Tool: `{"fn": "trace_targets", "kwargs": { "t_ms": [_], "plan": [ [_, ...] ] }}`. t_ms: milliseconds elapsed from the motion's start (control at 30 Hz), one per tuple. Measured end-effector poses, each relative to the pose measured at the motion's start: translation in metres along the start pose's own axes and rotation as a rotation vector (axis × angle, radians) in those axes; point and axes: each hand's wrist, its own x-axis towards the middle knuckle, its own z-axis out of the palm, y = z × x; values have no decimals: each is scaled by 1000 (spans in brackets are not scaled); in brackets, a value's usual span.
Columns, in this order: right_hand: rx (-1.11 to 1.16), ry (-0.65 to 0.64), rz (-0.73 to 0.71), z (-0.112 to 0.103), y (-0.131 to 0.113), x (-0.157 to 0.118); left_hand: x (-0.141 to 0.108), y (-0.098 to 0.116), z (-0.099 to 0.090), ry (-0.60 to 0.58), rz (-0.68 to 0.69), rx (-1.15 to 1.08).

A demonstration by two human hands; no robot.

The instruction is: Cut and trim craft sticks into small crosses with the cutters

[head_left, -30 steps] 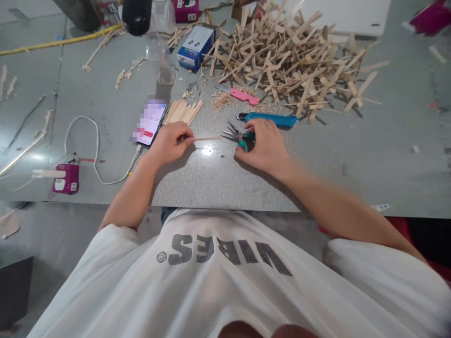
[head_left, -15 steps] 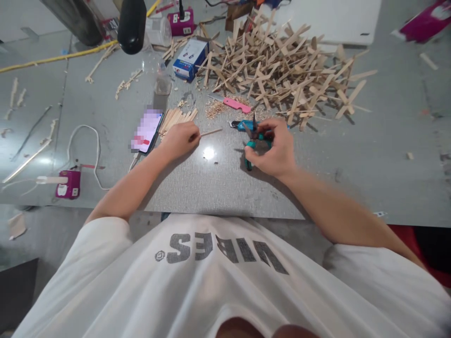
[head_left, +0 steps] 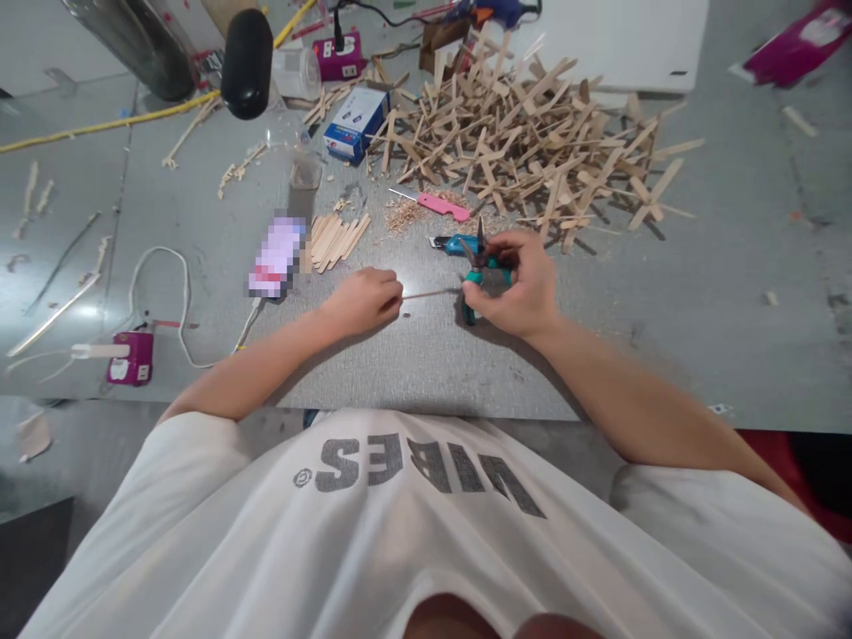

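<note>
Pinched in my left hand [head_left: 365,303] is a thin wooden stick [head_left: 429,294], seen edge-on and pointing right. Its far tip is close to the green handles of the pliers [head_left: 475,266]; whether it touches them I cannot tell. My right hand [head_left: 523,282] is closed around the pliers, whose dark jaws stand apart and point away from me. A blue utility knife [head_left: 459,244] lies just beyond the pliers. Behind my left hand, several flat wooden sticks [head_left: 338,240] lie in a row on the grey table [head_left: 399,373].
A large heap of crossed wooden sticks [head_left: 532,133] covers the back. In front of it are a pink-handled blade [head_left: 443,207] and wood crumbs. A blue-white box [head_left: 358,122], a phone [head_left: 278,255] with a cable, and a purple plug adapter [head_left: 130,358] are to the left.
My left hand has moved right and toward me, away from the row of sticks, bringing its stick near the pliers. My right hand stays almost in place with the pliers.
</note>
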Motion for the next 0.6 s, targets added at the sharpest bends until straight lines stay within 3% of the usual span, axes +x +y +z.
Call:
{"fn": "trace_targets", "kwargs": {
  "t_ms": [133,267,467,600],
  "plan": [
    [66,-3,-9,0,0,2,20,-21,-8,48,-166,72],
    [69,-4,-15,-1,0,2,4,-43,-24,107,-288,126],
    [80,-85,37,-2,-3,-1,-55,-63,-31,65,-52,116],
    [84,-106,47,-2,-7,0,-49,-69,-25,30,15,173]
  ]
}}
